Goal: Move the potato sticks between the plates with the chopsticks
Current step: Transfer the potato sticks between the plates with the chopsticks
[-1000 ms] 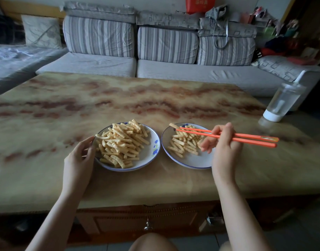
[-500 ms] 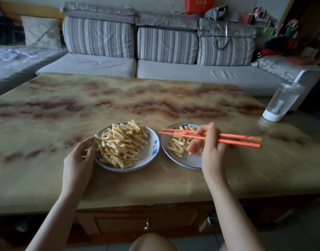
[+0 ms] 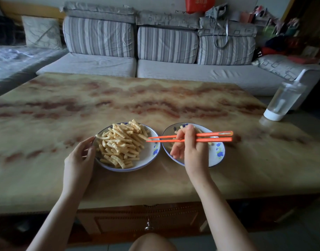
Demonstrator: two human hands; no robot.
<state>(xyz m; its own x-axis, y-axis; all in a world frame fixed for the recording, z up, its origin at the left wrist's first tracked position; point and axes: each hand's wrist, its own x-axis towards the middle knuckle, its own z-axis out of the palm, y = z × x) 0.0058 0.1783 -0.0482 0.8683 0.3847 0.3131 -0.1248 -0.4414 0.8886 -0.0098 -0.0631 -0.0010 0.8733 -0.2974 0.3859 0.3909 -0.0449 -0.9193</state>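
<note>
The right hand is pinching the chopsticks parallel to the table's near edge, tips slightly parted, seemingly empty, pointing left at the potato sticks just beside them.

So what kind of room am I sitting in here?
Most likely a home living room: a grey sofa with striped cushions stands behind the marble-patterned coffee table, with bags and clutter piled at its right end.

From the left plate, the table toward 12 is open. Bottle stands at 2 (way off, by the edge). Left hand crowds its rim at 9; right plate just beside at 3, chopsticks bridging them.
</note>
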